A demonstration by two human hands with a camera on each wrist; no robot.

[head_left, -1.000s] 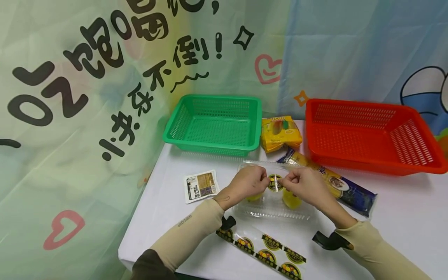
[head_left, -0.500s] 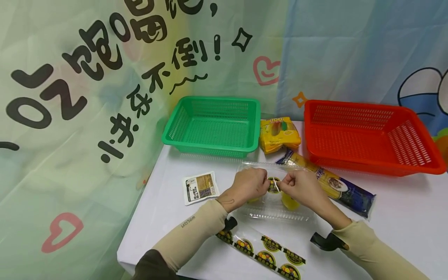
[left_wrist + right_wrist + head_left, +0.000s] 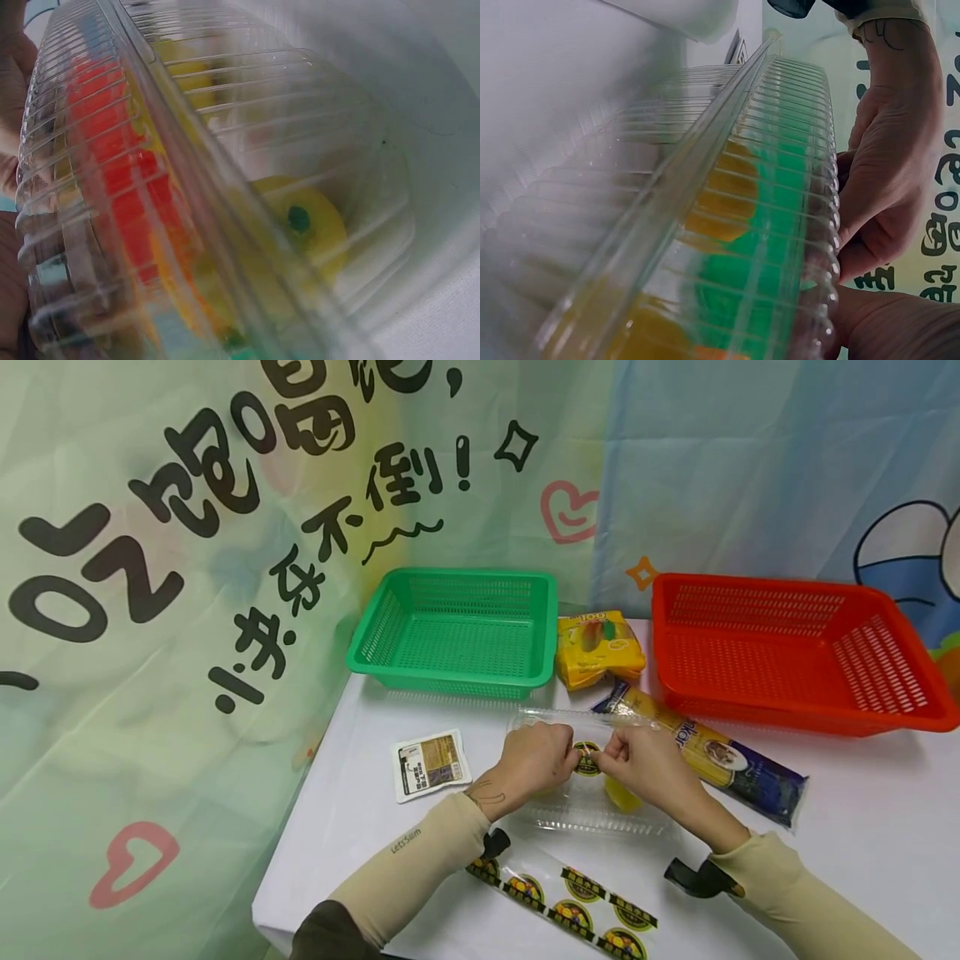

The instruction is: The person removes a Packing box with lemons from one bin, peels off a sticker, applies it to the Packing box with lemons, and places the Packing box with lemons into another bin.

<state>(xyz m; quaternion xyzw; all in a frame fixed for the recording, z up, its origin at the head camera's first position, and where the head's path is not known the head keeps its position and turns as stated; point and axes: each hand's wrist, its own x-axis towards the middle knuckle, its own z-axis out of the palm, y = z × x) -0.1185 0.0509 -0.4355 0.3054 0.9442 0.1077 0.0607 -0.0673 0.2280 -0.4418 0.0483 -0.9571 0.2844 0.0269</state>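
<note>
In the head view, a clear ribbed plastic box lies closed on the white table. Inside it are round yellow fruits; the left wrist view shows one yellow fruit with a dark green spot through the clear wall. Above the lid's middle is a round black-and-yellow sticker. My left hand pinches its left edge between thumb and curled fingers, and my right hand pinches its right edge. Whether the sticker touches the lid I cannot tell. The fingertips hide part of it.
A sheet of stickers lies in front of the box. A white sachet is to the left. Behind stand a green basket, a yellow mango-print bag and a red basket. A blue-and-yellow pasta packet lies right.
Both hands stay over the lid, their fingertips slightly closer together. The bright streak across the sticker has shrunk. The box and the other things stay in place.
</note>
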